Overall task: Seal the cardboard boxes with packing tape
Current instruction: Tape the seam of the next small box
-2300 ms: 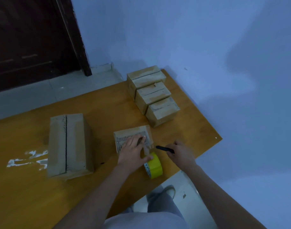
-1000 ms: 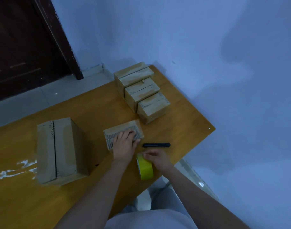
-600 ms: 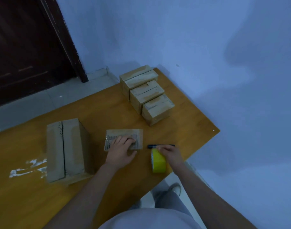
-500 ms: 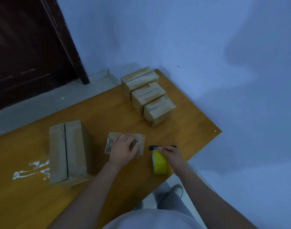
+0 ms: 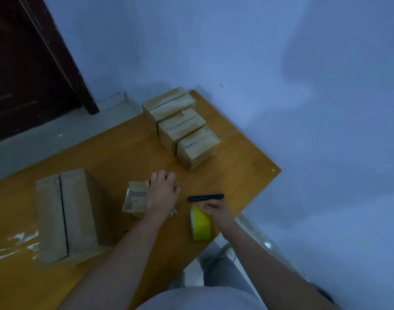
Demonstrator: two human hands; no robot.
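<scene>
A small cardboard box [image 5: 135, 199] with a printed label lies near the table's front edge. My left hand [image 5: 163, 191] is laid over its right part, fingers wrapped over the far edge, gripping it. A yellow roll of packing tape [image 5: 200, 223] stands on its edge to the right of the box. My right hand [image 5: 215, 211] rests on the top of the roll and holds it. A large cardboard box [image 5: 65, 213] with an untaped centre seam sits at the left. Three small boxes [image 5: 181, 128] stand in a row at the far right corner.
A black pen-like cutter [image 5: 205, 197] lies on the wooden table [image 5: 115, 157] just beyond the tape roll. White residue [image 5: 15, 243] marks the table at the left. The table's right corner [image 5: 273, 173] is close to a blue wall; a dark door [image 5: 23, 63] is at the far left.
My left hand slid to the box's right end and the box turned under it. My right hand put down the black cutter, then took the tape roll and moved it to the right of the box.
</scene>
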